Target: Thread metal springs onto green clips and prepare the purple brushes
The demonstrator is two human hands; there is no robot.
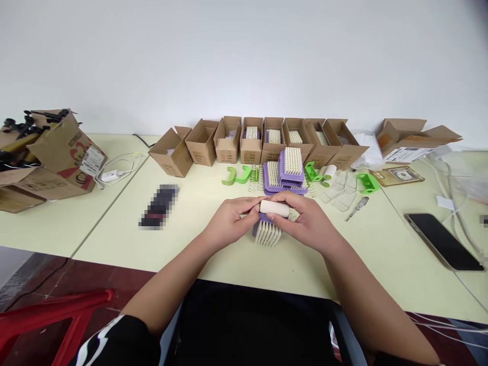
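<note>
1. Grip: L hand (pixel 230 219) and R hand (pixel 307 223) are both closed, fingers coming in from either side onto a cream cylinder (pixel 274 209) (wood or foam, can't tell from here). It's held between both hands, seemingly for steady two-sided control.
2. Task item location: cylinder sits just above a purple brush (pixel 262 218) w/ pale bristles (pixel 268 235) facing the person. Hands and cylinder hide most of the brush, so contact btw it and the hands can't be confirmed.
3. Both are held over the pale table (pixel 114 244), mid-front, probably the roomiest spot for two-handed work.
4. Further back: stacked purple brushes (pixel 290 175) and a row of open cardboard boxes (pixel 202 142), some w/ brushes inside, apparently kept within reach.
5. Parts lie in loose groups nearby, likely sorted by type: green handles (pixel 236 175), coil springs (pixel 254 184), more cream cylinders (pixel 330 173), clear plastic pieces (pixel 337 190), and a small screwdriver (pixel 357 208).
6. Set off to the sides: phone (pixel 442 241) on the right, blurred dark object (pixel 158 206) on the left.
</note>
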